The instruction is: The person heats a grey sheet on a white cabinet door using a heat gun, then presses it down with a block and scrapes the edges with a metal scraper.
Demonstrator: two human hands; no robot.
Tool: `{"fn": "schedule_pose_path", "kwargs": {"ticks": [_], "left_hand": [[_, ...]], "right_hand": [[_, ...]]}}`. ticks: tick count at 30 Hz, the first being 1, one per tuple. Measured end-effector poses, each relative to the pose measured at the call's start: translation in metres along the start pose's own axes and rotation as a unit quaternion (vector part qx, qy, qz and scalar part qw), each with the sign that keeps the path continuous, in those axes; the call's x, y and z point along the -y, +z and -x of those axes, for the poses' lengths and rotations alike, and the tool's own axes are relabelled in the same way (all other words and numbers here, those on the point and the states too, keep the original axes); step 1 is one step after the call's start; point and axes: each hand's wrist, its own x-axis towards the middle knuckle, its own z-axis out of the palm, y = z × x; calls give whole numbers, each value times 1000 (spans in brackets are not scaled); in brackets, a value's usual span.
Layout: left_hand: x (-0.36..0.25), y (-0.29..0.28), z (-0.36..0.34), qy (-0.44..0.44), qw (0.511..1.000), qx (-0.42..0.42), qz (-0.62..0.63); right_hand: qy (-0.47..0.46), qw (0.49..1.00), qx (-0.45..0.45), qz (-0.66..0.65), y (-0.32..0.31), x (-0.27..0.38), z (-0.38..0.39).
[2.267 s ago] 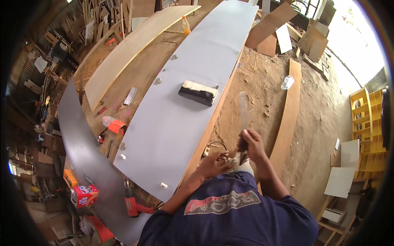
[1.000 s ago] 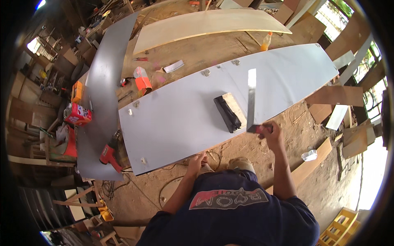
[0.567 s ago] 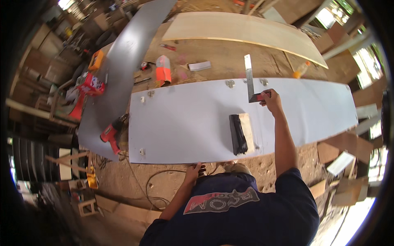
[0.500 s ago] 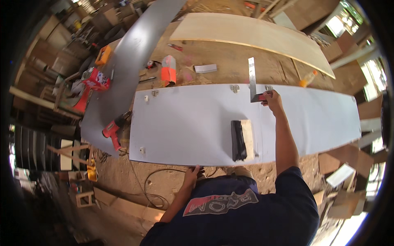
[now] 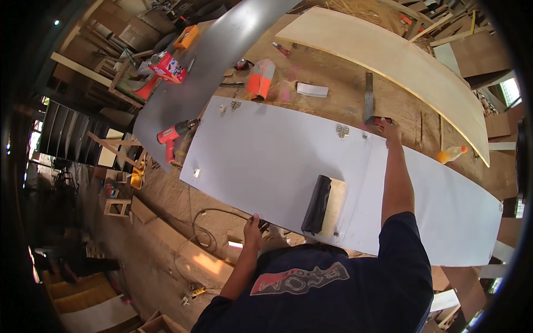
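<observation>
My right hand (image 5: 391,131) grips the dark red and black handle of a try square (image 5: 369,97) at the far edge of a long pale panel (image 5: 266,155). Its metal blade points away, over the brown bench. At the panel's near edge, my left hand (image 5: 253,230) is closed, thumb uppermost; its other fingers are partly hidden. A dark bit beside it is unclear. Metal hinge plates (image 5: 342,131) sit along the far edge. A black-wrapped roll (image 5: 317,205) lies against a light wooden block (image 5: 334,208) on the panel.
A red heat gun or drill (image 5: 173,134) lies left of the panel on a grey sheet (image 5: 222,53). Beyond are an orange and grey wrapped block (image 5: 261,80), a white piece (image 5: 312,90), a bottle (image 5: 451,154) and a plywood sheet (image 5: 383,58). A cable (image 5: 208,212) trails below.
The view has turned, so the panel appears slanted. My right hand has taken the try square toward the panel's far edge, its blade beyond it. My left hand stays at the near edge.
</observation>
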Motion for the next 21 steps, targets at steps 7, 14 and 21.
{"fn": "schedule_pose_path", "kwargs": {"ticks": [7, 14, 21], "left_hand": [[4, -17, -7, -22, 983, 57, 173], [11, -33, -22, -34, 971, 163, 171], [10, -40, -42, -50, 962, 203, 174]], "right_hand": [[-174, 944, -107, 258, -61, -1, 130], [57, 734, -528, 422, -206, -140, 393], [161, 879, -396, -211, -219, -212, 466]]}}
